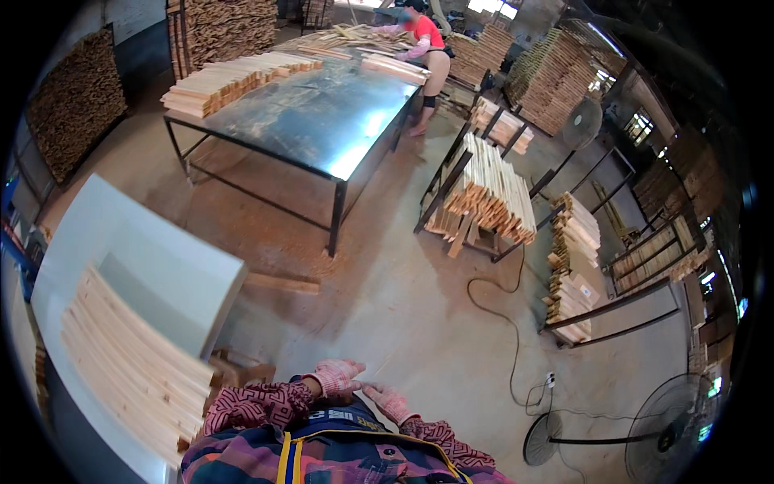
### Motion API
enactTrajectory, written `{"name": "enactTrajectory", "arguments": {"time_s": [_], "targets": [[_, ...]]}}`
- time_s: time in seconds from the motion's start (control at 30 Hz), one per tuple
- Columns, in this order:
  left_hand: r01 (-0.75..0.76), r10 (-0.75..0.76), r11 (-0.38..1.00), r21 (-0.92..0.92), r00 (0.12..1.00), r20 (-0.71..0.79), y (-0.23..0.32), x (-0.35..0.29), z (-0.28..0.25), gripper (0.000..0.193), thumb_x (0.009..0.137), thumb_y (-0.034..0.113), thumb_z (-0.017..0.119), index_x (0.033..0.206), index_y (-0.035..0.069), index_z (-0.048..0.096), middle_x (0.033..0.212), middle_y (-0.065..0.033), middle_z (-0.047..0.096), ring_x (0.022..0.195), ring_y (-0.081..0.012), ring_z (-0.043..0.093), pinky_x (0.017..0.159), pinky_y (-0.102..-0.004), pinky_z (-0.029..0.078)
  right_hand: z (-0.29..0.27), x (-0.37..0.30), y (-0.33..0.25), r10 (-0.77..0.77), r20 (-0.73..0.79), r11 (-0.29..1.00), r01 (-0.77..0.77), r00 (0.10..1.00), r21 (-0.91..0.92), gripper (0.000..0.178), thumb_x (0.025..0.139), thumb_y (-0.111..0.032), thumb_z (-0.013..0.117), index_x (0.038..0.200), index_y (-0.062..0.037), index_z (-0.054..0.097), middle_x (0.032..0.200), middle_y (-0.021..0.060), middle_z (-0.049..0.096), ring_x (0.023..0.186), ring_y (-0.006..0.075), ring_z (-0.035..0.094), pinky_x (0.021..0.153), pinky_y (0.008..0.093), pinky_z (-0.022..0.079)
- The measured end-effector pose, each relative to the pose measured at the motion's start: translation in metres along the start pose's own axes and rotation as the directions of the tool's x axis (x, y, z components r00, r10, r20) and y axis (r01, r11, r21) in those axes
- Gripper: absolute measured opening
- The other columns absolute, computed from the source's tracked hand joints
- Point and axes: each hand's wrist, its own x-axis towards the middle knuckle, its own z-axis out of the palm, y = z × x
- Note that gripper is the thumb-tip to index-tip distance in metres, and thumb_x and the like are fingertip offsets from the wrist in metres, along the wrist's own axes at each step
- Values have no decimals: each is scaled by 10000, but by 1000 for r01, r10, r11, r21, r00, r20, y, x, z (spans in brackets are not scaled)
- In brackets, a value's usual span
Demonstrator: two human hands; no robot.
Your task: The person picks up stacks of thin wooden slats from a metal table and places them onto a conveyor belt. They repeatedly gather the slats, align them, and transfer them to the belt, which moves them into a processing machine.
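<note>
Dusty concrete floor (403,298) meets 2 knit-gloved hands (333,376) (390,402), fingers (353,368) loosely extended, near straight planks (137,355).

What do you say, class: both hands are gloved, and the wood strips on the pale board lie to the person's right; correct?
Wrong side: the head view shows the wood strips on the pale board to the person's left. The left hand and right hand are gloved.

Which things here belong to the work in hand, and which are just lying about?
Likely part of the work, though both hands look empty:
- left hand
- right hand
- nearest planks
- pale table

Apparently just lying about:
- near fan
- cable
</note>
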Motion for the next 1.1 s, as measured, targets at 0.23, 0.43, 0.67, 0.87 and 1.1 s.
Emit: {"name": "enactTrajectory", "arguments": {"time_s": [0.23, 0.43, 0.67, 0.87, 1.1], "targets": [[1, -4, 999, 54, 997, 71, -33, 121, -112, 512, 879, 473, 528, 1267, 140, 548, 1221, -163, 605, 1114, -359, 583, 910, -462, 486, -136, 68, 72, 23, -101, 932, -58, 995, -359, 401, 927, -356, 493, 1280, -177, 560, 1299, 145, 575, 1160, 354, 562, 949, 425, 466], [67, -85, 990, 126, 986, 141, -95, 226, -161, 582, 868, 533, 523, 1333, 182, 529, 1268, -178, 590, 1125, -364, 589, 926, -452, 483, -236, 129, 128, 234, 65, 777, -146, 970, -613, 302, 884, -171, 500, 1176, -130, 565, 1041, 192, 641, 993, 365, 621, 829, 485, 504], [48, -59, 997, -62, 979, -196, -136, 365, -222, 492, 891, 501, 492, 1205, 138, 601, 1124, -178, 646, 1061, -362, 612, 880, -456, 501, -388, 322, 86, 168, -37, 903, -169, 985, -395, 483, 906, -457, 474, 1227, -131, 632, 1216, 179, 633, 1101, 362, 609, 987, 457, 453], [180, -179, 984, -10, 974, -136, -88, 472, -420, 495, 921, 479, 483, 1289, 151, 532, 1167, -188, 622, 1088, -367, 589, 888, -456, 485, -561, 525, -107, -174, -236, 925, 77, 956, -371, 527, 907, -501, 485, 1121, -59, 678, 1192, 203, 629, 1139, 357, 576, 993, 428, 428], [186, -199, 973, -137, 976, -84, -182, 576, -543, 539, 926, 450, 512, 1382, 162, 486, 1309, -175, 559, 1217, -335, 524, 1008, -402, 419, -620, 732, -226, -218, -245, 969, 179, 945, -170, 505, 905, -468, 515, 1165, -62, 662, 1160, 195, 650, 1120, 358, 585, 984, 413, 437]]}}
